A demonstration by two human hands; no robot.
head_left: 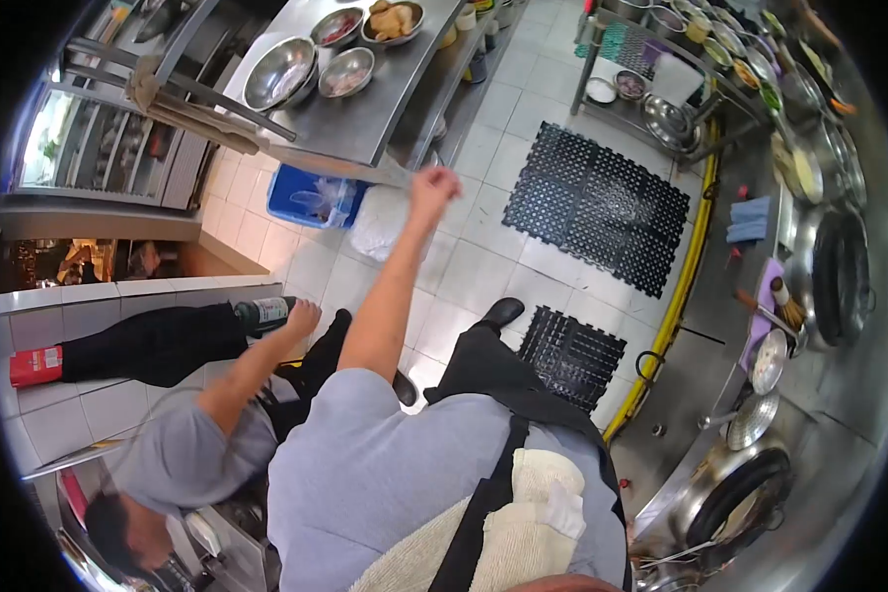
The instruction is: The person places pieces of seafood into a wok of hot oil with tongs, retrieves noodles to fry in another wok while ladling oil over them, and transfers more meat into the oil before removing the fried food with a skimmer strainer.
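Note:
My left arm in a grey short sleeve reaches forward, and my left hand (434,185) is over the tiled floor near the corner of the steel counter (350,133). Its fingers look curled and slightly blurred, and nothing shows in them. Beyond the wrist lies a pale plastic bag (380,223) on the floor, beside a blue crate (311,197). My right hand is not in view. A co-worker's hand (304,318) at my left is at a dark green bottle (263,314).
Metal bowls (280,73) with food stand on the counter. Black rubber mats (597,202) lie on the floor. Along the right runs a cooking line with woks (831,276), ladles and a yellow pipe (676,331). The co-worker (192,449) is close on my left by a low tiled wall.

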